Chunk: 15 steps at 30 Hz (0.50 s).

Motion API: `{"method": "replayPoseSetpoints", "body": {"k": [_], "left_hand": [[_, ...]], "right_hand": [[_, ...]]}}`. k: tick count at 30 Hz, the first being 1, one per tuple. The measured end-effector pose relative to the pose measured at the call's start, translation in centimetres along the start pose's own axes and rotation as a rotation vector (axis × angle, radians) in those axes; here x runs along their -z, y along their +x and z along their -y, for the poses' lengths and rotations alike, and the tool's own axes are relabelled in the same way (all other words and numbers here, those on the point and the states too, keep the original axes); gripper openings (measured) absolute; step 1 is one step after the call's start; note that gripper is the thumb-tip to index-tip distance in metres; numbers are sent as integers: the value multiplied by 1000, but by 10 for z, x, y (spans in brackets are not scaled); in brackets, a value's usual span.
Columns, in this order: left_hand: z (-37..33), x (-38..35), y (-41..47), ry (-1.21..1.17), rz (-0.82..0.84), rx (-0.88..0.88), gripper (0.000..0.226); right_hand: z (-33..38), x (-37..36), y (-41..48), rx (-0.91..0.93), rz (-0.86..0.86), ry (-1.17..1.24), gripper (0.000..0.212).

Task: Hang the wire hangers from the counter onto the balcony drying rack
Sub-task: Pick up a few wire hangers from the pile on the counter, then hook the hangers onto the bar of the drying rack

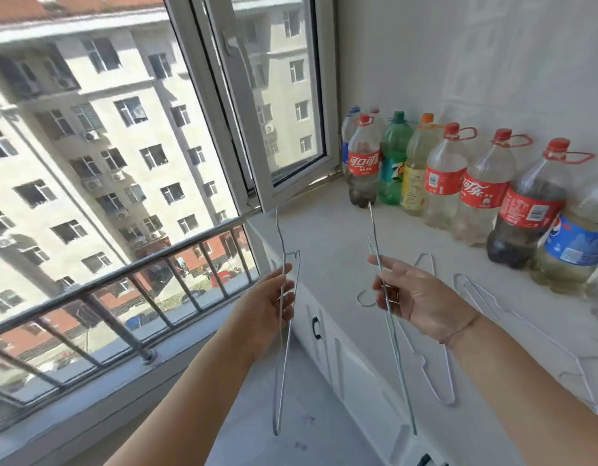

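My left hand (270, 306) grips a silver wire hanger (284, 358) held edge-on in front of the open window, its hook curving up toward the window frame. My right hand (415, 299) grips a second silver wire hanger (396, 354) above the counter's front edge, also edge-on and nearly upright. Two more wire hangers lie flat on the white counter (324, 237): a pale one (438, 381) just right of my right hand and a white one (539, 331) further right. No drying rack is in view.
A row of several plastic bottles (445, 176) lines the wall at the back of the counter. The window sash (277, 105) stands open inward over the counter's far corner. A metal railing (122, 290) runs outside the window. White cabinet doors (327, 344) sit below the counter.
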<state>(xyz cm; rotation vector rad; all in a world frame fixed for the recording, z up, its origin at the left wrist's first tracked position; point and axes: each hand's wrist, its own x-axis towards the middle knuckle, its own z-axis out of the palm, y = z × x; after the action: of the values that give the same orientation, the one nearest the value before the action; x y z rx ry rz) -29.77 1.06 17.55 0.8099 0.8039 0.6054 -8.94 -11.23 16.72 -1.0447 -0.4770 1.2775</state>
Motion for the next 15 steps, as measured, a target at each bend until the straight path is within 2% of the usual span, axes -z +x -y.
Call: {"method": "replayPoseSetpoints", "body": {"k": [6, 15], "left_hand": [[-64, 39, -69, -11, -71, -160, 27], [-148, 125, -209, -83, -127, -379, 26]], "right_hand": [[19, -100, -9, -21, 235, -32, 40], [16, -274, -37, -19, 527, -83, 36]]}}
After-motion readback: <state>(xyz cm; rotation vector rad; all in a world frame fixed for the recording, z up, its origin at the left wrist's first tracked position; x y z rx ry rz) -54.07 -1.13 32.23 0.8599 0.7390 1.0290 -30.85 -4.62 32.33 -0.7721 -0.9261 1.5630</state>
